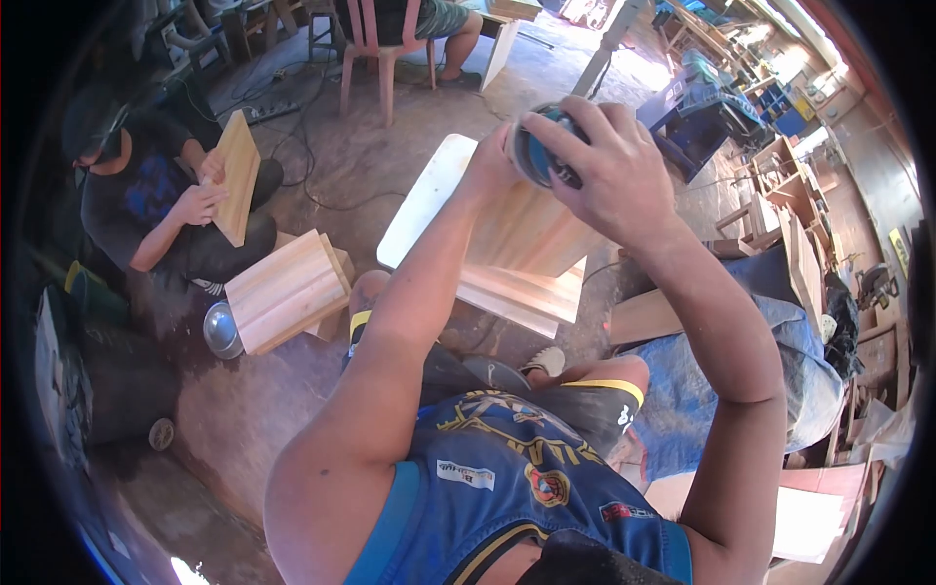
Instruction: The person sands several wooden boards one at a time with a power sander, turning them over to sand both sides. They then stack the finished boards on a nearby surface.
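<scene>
My right hand [609,171] is wrapped over the top of a round, teal-and-black power sander [538,146]. The tool sits at the upper end of a light wooden board [531,229], which leans up in front of my knees. My left hand [490,164] is beside the sander, by the board's upper left edge. Its fingers are hidden behind the tool, so their grip does not show. Below the raised board lie more wooden boards [522,307]. A white panel [424,210] shows behind my left forearm.
To the left, a seated person [146,195] holds another board [237,180]. Stacked boards [291,291] lie beside a metal bowl [223,330]. Cables [310,161] cross the floor. A pink chair [382,58] stands at the back, and a blue tarp [702,361] lies on the right.
</scene>
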